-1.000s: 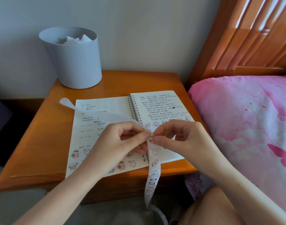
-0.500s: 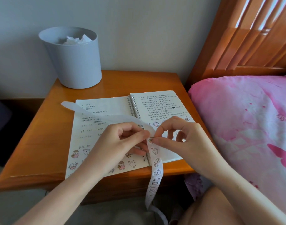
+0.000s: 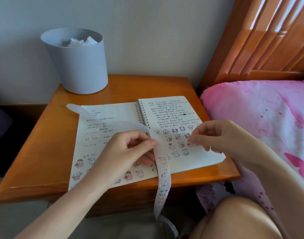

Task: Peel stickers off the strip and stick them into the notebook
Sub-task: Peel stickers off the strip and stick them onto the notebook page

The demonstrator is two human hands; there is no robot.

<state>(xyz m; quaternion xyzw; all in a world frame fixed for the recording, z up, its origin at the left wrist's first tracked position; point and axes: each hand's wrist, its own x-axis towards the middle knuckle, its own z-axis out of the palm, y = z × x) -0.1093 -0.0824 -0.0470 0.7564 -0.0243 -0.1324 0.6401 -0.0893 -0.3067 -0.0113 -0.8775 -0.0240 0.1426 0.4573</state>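
Knee: a bare knee is showing at the lower right; the person is sitting close to the table.
Strip: it is hanging over the table's front edge towards the floor, with unused stickers trailing down. Its blank, emptied end is lying up and left across the notebook.
Left hand: it is pinching the strip between thumb and forefinger just above the open pages, probably holding it steady for peeling.
Right hand: thumb and forefinger are drawn together, hovering low over the right page beside the rows of stickers. I cannot tell whether a sticker is sitting between them.
Notebook: it is lying open and flat, with handwriting on the upper part of both pages and small cartoon stickers lower down.
Table: wooden, carrying the notebook near its front.
Bin: grey, standing at the back left corner with paper scraps inside, handy for waste.
Bedding: pink, lying to the right.
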